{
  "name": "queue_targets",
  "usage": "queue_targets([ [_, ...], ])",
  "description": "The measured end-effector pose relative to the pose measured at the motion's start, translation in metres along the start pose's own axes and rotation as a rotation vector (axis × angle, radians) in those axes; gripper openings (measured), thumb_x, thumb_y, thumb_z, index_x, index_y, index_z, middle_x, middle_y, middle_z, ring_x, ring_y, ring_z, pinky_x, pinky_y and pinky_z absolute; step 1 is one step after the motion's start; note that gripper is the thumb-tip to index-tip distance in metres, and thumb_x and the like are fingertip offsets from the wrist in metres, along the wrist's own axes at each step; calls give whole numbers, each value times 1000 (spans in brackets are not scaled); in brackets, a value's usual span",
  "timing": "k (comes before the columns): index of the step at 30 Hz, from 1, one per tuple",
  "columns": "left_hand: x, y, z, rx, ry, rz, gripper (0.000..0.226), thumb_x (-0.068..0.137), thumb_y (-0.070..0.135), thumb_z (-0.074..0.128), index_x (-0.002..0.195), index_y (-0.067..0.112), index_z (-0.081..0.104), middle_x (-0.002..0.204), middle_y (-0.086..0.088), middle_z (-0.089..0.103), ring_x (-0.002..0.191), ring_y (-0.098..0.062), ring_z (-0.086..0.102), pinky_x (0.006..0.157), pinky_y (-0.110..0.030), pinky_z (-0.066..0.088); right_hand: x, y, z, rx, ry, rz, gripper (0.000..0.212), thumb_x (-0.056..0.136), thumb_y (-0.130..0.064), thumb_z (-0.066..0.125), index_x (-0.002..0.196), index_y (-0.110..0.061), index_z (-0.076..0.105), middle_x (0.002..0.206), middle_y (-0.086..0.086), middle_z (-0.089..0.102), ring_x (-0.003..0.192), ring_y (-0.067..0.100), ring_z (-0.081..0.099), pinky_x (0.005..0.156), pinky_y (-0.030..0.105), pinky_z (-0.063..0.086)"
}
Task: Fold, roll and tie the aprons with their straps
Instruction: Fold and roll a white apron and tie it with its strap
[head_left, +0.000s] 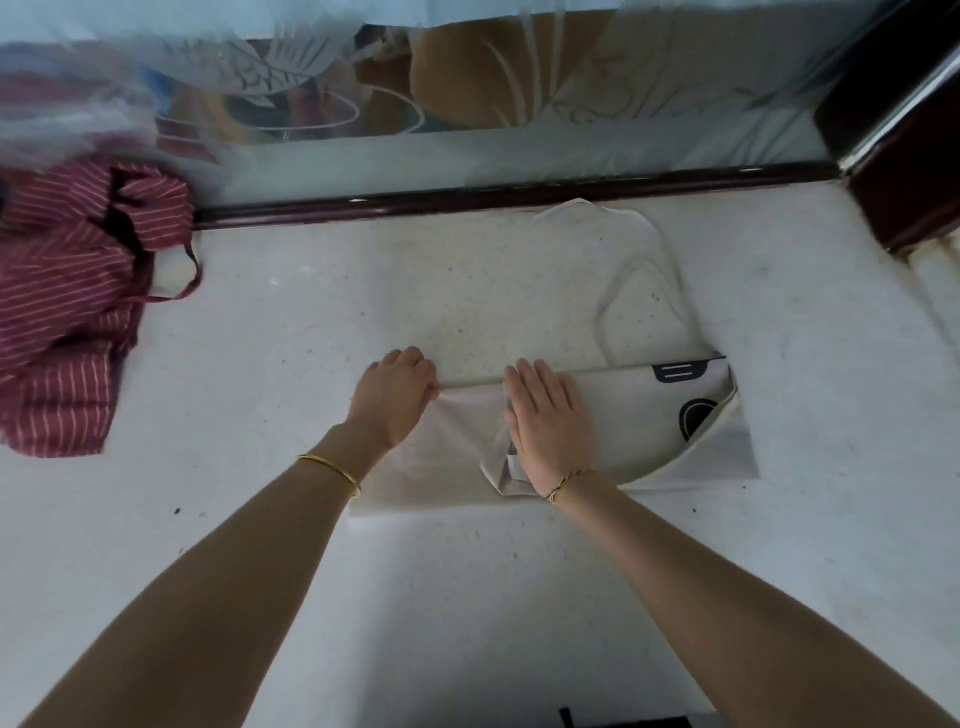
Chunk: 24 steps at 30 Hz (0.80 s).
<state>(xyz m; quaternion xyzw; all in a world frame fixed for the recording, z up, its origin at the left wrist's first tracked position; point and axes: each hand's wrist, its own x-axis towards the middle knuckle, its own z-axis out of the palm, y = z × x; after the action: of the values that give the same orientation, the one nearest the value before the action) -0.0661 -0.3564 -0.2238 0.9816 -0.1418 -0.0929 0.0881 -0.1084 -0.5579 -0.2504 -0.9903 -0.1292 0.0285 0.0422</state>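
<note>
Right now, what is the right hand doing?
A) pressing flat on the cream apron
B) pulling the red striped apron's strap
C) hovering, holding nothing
A: the right hand lies flat, fingers straight, on the cream apron; the red striped apron lies apart at the left.

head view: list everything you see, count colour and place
cream apron: one, cream with dark print, folded at counter centre
strap: one, cream, looped beyond the fold
striped apron: one, maroon with white stripes, crumpled at left
counter: one, white speckled, under everything
glass panel: one, frosted and patterned, along the back
rail: one, dark, at the glass base
bangle: one, gold, left wrist
bracelet: one, thin, right wrist
left hand: grips the fold's left end
right hand: flat on the cream apron
</note>
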Motion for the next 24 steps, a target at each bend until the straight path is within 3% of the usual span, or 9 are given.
queue_targets([
  [3, 3, 1, 3, 20, 35, 5, 17, 95, 19, 50, 100, 8, 61, 101, -8, 58, 93, -27, 55, 76, -34, 43, -3, -5, 6, -6, -69, 23, 52, 96, -32, 26, 133, -5, 49, 139, 13, 50, 129, 31, 47, 104, 48, 41],
  [6, -1, 1, 7, -4, 107, -32, 9, 86, 14, 61, 89, 6, 62, 90, -11, 60, 83, -32, 58, 70, -39, 43, -3, -7, 11, -28, -108, 43, 56, 96, -34, 23, 136, -3, 46, 143, 14, 45, 132, 31, 42, 106, 50, 38],
  [9, -21, -2, 8, -71, 143, -269, 29, 82, 23, 68, 106, 11, 59, 112, -10, 56, 105, -32, 52, 90, -42, 41, -3, -5, 14, -61, -68, 34, 54, 95, -32, 27, 135, -2, 47, 143, 15, 44, 132, 32, 42, 106, 51, 37],
  [12, -51, -2, 12, -230, 121, -618, 50, 85, 30, 66, 125, 9, 43, 129, -14, 40, 119, -33, 39, 99, -44, 35, -3, -12, 12, -67, 106, -48, 48, 89, -21, 41, 132, -1, 50, 140, 15, 47, 129, 33, 44, 106, 48, 38],
  [15, -64, 1, 18, -287, 139, -726, 52, 84, 28, 67, 123, 4, 42, 124, -17, 43, 115, -35, 42, 94, -43, 37, -2, -39, 5, 29, 262, -119, 52, 63, -10, 70, 114, -6, 64, 107, 8, 63, 96, 26, 52, 83, 35, 42],
  [17, -60, 0, 18, -301, 142, -726, 50, 84, 28, 66, 121, 3, 43, 122, -16, 46, 113, -34, 44, 91, -40, 40, -3, -64, -9, 89, 163, -109, 59, 61, -19, 81, 116, -10, 65, 94, 4, 63, 76, 21, 56, 62, 30, 45],
  [18, -57, -2, 16, -309, 139, -717, 50, 85, 29, 66, 121, 4, 42, 121, -15, 47, 112, -33, 45, 90, -39, 42, -1, -75, -14, 118, 17, -103, 66, 70, -29, 78, 129, -10, 55, 101, 5, 60, 77, 20, 58, 58, 27, 45],
  [21, -58, -6, 7, -347, 104, -713, 49, 88, 29, 62, 123, 4, 39, 123, -15, 46, 114, -31, 46, 86, -38, 46, 5, -94, -16, 145, -366, -103, 91, 84, -51, 60, 150, -14, 9, 131, 11, 42, 102, 25, 56, 75, 32, 49],
  [24, -74, -3, -4, -411, -13, -816, 51, 90, 26, 61, 127, 1, 35, 127, -18, 41, 118, -33, 43, 89, -39, 46, 18, -99, -22, 205, -512, -54, 112, 72, -46, 76, 151, -19, 2, 137, 13, 34, 113, 31, 52, 88, 37, 47],
])
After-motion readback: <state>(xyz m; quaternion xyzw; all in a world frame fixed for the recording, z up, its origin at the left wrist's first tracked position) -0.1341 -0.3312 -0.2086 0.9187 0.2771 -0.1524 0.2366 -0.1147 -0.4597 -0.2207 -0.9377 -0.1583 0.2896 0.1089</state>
